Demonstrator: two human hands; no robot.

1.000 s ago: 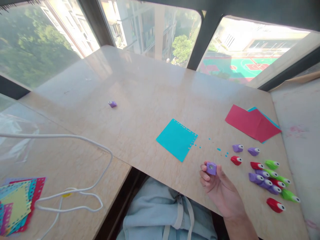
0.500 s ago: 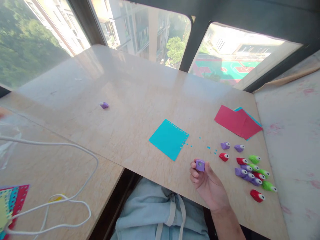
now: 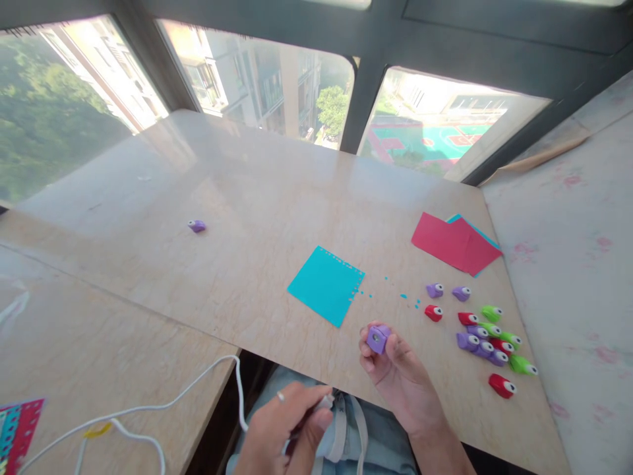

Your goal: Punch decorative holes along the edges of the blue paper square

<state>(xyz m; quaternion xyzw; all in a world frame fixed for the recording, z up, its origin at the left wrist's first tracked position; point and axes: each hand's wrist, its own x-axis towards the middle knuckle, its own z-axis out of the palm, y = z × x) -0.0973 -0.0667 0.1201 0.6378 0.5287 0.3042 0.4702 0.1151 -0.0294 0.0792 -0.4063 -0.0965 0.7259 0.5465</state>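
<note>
My right hand point(image 3: 403, 382) pinches a purple craft punch point(image 3: 378, 338) between thumb and fingers, with a round opening on its face toward me. Low in front of my lap, my left hand point(image 3: 289, 425) is closed around the end of a white cable point(image 3: 198, 382); a pale tip pokes out past the thumb, too small to make out fully. Beyond my hands lies a blue square of paper point(image 3: 321, 290), its right-hand edges punched with small holes. Tiny blue paper bits point(image 3: 403, 296) are scattered to its right.
Several purple, red and green craft punches point(image 3: 502, 386) cluster on the table at right. Red paper sheets point(image 3: 448, 244) lie behind them, by the wall. A lone purple punch point(image 3: 196, 226) sits far left. Punched colored sheets point(image 3: 20, 429) show at the lower left.
My left hand has come into the lower middle, gripping the white cable and drawing it to the right. My right hand still holds the purple punch, now turned slightly. The view has shifted a little.
</note>
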